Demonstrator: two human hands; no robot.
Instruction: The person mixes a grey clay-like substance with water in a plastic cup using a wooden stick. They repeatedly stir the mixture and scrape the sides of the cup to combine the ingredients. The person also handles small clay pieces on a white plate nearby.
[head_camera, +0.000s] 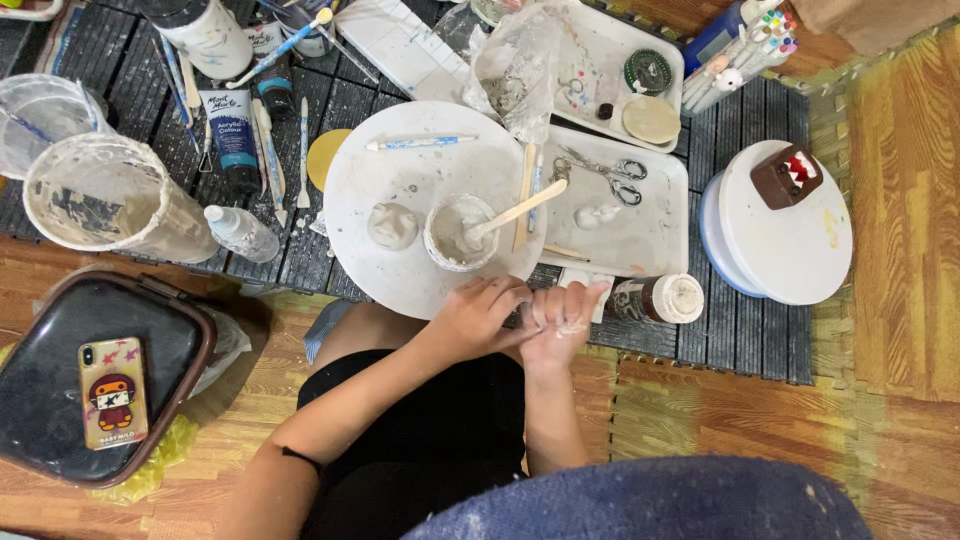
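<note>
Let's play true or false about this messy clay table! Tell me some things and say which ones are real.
1. A wooden stick stands in the small cup on the round white board. True.
2. The scissors lie on the wooden floor. False: they lie on a white tray.
3. The left hand and right hand are touching. True.
4. The phone lies on the white turntable. False: it lies on a dark case.
</note>
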